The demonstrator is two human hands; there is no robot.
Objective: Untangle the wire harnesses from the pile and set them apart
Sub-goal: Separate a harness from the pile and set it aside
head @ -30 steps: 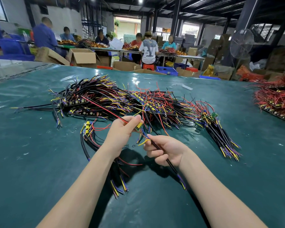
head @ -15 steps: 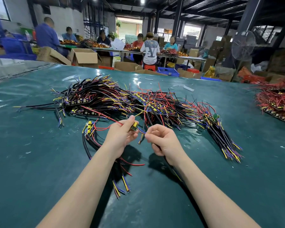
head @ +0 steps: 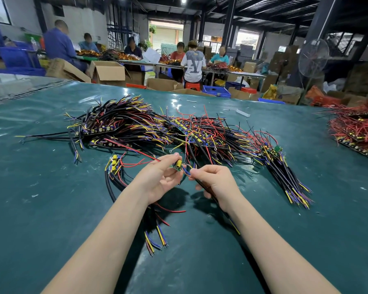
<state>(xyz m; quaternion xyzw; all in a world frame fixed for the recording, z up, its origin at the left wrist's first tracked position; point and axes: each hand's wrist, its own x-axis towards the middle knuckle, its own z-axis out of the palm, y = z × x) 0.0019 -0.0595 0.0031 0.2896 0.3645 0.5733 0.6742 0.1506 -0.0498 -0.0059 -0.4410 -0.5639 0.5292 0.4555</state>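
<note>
A large tangled pile of wire harnesses (head: 157, 128), black with yellow, red and blue leads, sprawls across the green table (head: 40, 209). My left hand (head: 159, 179) pinches a small green circuit board with a yellow capacitor (head: 177, 165), from which a red wire trails left. My right hand (head: 215, 183) grips that harness's black cable (head: 202, 185) just beside the board; the cable runs under my wrist. A small set-apart bundle (head: 115, 172) lies left of my hands, partly hidden by my left forearm. A straighter bundle (head: 285, 177) lies to the right.
A second heap of mostly red harnesses (head: 357, 128) sits at the table's right edge. Small scraps dot the table. Beyond the far edge are cardboard boxes (head: 108, 71), blue crates, a standing fan (head: 312, 58) and several seated workers at another table.
My right hand slid up the black cable toward the board and now grips it close to my left hand. My left hand turned, bringing the small board up into view.
</note>
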